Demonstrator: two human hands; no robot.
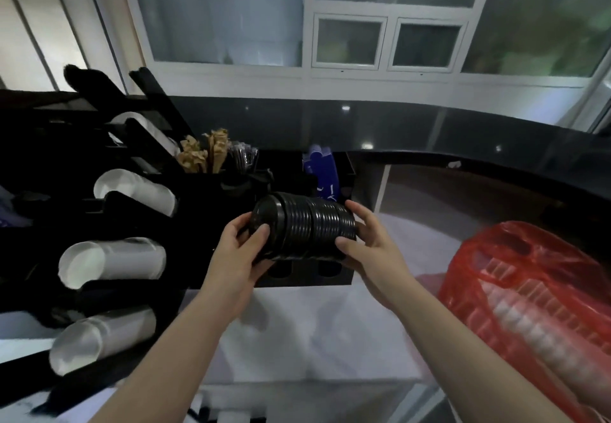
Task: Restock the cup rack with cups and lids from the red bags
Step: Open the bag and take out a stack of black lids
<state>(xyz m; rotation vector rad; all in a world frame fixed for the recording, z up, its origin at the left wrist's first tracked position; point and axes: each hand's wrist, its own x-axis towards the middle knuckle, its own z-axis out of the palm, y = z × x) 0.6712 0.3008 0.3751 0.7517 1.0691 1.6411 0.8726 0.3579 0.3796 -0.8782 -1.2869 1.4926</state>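
Head view, hands [299,250] grip black lid stack [302,226], axis left-right

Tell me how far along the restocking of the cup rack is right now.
Partly done, it seems. The cup rack already holds four sleeves of white paper cups lying in its slots. In hand: both hands, left hand and right hand, hold a stack of black lids sideways over the black organizer. Left: the red bag still holds clear lids or cups to shelve.
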